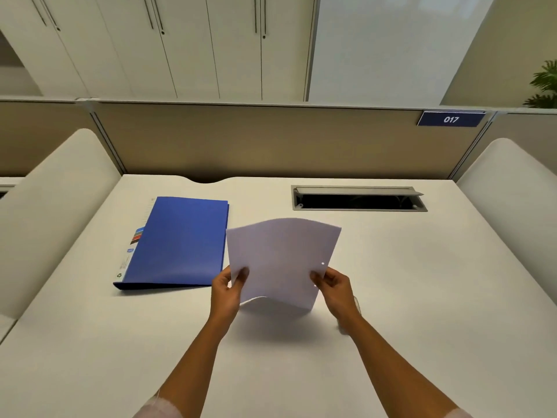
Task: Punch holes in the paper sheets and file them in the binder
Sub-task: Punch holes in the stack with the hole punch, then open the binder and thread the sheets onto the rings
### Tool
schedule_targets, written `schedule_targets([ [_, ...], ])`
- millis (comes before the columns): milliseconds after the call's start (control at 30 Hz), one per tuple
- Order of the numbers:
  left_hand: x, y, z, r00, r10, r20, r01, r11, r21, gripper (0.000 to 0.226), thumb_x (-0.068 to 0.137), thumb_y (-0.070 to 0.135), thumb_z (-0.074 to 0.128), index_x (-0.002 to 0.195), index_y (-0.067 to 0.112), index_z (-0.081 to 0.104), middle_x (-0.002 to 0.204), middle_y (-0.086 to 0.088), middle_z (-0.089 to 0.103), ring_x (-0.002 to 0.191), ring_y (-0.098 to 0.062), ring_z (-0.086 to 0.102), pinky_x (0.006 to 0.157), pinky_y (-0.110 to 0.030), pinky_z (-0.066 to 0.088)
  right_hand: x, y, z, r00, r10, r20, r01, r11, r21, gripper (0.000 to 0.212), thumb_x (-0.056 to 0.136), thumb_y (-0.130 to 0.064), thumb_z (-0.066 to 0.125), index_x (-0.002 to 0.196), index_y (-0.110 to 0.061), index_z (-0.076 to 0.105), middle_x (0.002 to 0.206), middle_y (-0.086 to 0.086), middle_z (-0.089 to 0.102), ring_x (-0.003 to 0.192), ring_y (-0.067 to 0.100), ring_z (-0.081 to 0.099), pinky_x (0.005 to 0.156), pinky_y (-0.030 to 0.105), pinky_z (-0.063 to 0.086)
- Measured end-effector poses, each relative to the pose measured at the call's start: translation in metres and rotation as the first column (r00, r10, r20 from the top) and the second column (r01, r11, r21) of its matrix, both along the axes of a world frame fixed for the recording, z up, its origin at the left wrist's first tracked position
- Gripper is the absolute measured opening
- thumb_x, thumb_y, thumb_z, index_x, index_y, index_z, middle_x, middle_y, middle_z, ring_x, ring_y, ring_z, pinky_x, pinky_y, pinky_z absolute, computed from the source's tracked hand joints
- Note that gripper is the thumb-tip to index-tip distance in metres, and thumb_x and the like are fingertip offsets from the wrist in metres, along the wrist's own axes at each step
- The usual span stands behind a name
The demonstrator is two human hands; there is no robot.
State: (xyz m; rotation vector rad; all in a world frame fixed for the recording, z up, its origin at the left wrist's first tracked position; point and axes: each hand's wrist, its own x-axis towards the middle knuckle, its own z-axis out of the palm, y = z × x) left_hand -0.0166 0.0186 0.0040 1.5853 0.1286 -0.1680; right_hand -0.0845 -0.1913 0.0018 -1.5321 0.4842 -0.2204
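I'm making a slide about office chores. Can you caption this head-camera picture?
Both hands, left and right, hold punched paper above a white desk, right of a closed blue binder.

White desk point(422, 297) fills the lower two thirds of the frame; surface matte, plain. Rear edge has a shallow curved notch, upper centre-left. Closed blue binder point(177, 242) lies flat on the desk, centre-left, spine toward the left edge. Recessed grey cable tray point(358, 198) with its flap open is set into the desktop, upper centre-right, well apart from the binder.
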Motion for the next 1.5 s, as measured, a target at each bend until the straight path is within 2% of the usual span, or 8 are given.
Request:
schedule_targets([
  [167, 0.007, 0.013, -0.007, 0.992, -0.126, -0.018, 0.127, 0.988, 0.087, 0.032, 0.09, 0.026, 0.061, 0.117, 0.01, 0.062, 0.104, -0.002, 0.067, 0.102, -0.022, 0.061, 0.081, -0.028, 0.049, 0.005, 0.002, -0.009, 0.999, -0.015, -0.036, 0.011, 0.996, -0.091, 0.017, 0.089, -0.016, 0.063, 0.09, -0.031, 0.071, 0.092, -0.009, 0.075, 0.089, 0.015, 0.069, 0.079, 0.024, 0.055],
  [267, 0.027, 0.037, -0.019, 0.946, -0.324, -0.003, 0.301, 0.875, 0.379, 0.047, 0.085, 0.034, 0.068, 0.126, 0.016, 0.057, 0.114, 0.007, 0.058, 0.107, -0.013, 0.052, 0.087, -0.026, 0.041, 0.01, 0.002, -0.012, 0.997, -0.057, -0.061, 0.05, 0.993, -0.109, 0.019, 0.089, -0.013, 0.063, 0.088, -0.03, 0.071, 0.09, -0.001, 0.075, 0.088, 0.024, 0.068, 0.083, 0.044, 0.056],
  [400, 0.069, 0.086, -0.057, 0.858, -0.514, -0.016, 0.224, 0.347, 0.911, 0.083, 0.08, 0.059, 0.062, 0.148, 0.024, 0.03, 0.153, 0.0, 0.033, 0.144, -0.026, 0.023, 0.116, -0.047, 0.016, 0.012, 0.002, -0.014, 0.993, -0.096, -0.073, 0.081, 0.978, -0.194, 0.034, 0.091, -0.004, 0.055, 0.083, -0.034, 0.071, 0.079, -0.014, 0.073, 0.077, 0.011, 0.065, 0.073, 0.037, 0.054],
  [533, 0.099, 0.124, -0.062, 0.796, -0.574, -0.19, 0.075, -0.218, 0.973, 0.075, 0.096, 0.032, 0.046, 0.152, 0.023, -0.004, 0.161, -0.006, -0.005, 0.147, -0.029, -0.008, 0.118, -0.052, -0.001, 0.009, 0.007, -0.014, 0.984, -0.147, -0.097, 0.125, 0.971, -0.201, 0.028, 0.092, -0.005, 0.052, 0.087, -0.026, 0.07, 0.079, -0.012, 0.072, 0.073, 0.005, 0.063, 0.069, 0.031, 0.051],
  [700, 0.115, 0.136, -0.063, 0.813, -0.507, -0.285, 0.034, -0.448, 0.894, 0.089, 0.093, 0.028, 0.055, 0.15, 0.02, -0.013, 0.158, -0.016, -0.012, 0.145, -0.039, -0.01, 0.113, -0.061, 0.002, 0.008, 0.009, -0.022, 0.965, -0.181, -0.187, 0.141, 0.968, -0.209, 0.015, 0.092, -0.023, 0.058, 0.103, -0.017, 0.066, 0.087, -0.001, 0.07, 0.08, 0.018, 0.065, 0.078, 0.043, 0.057],
  [1167, 0.117, 0.139, -0.072, 0.75, -0.561, -0.351, 0.105, -0.423, 0.9, 0.091, 0.094, 0.016, 0.056, 0.148, 0.007, -0.017, 0.157, -0.024, -0.005, 0.142, -0.048, 0.009, 0.113, -0.054, 0.024, -0.013, -0.001, -0.041, 0.913, -0.256, -0.316, 0.188, 0.955, -0.231, 0.007, 0.09, -0.028, 0.06, 0.095, -0.029, 0.064, 0.094, 0.003, 0.07, 0.084, 0.026, 0.067, 0.067, 0.045, 0.059],
  [1367, 0.104, 0.125, -0.054, 0.807, -0.589, -0.052, 0.066, 0.002, 0.998, 0.099, 0.084, 0.007, 0.067, 0.148, 0.011, -0.009, 0.158, -0.017, 0.01, 0.142, -0.042, 0.019, 0.109, -0.046, 0.033, -0.011, -0.002, -0.026, 0.929, -0.252, -0.273, 0.204, 0.96, -0.193, 0.014, 0.093, -0.024, 0.057, 0.106, -0.019, 0.061, 0.092, 0.005, 0.068, 0.084, 0.028, 0.064, 0.057, 0.032, 0.051],
  [1500, 0.083, 0.12, -0.043, 0.794, -0.527, 0.305, -0.054, 0.437, 0.898, 0.093, 0.069, -0.008, 0.077, 0.146, 0.011, 0.028, 0.137, -0.021, 0.051, 0.113, -0.047, 0.057, 0.069, -0.046, 0.057, -0.012, -0.004, -0.018, 0.936, -0.253, -0.246, 0.209, 0.959, -0.192, 0.011, 0.093, -0.023, 0.056, 0.102, -0.021, 0.062, 0.086, 0.002, 0.067, 0.076, 0.022, 0.062, 0.053, 0.028, 0.045],
])
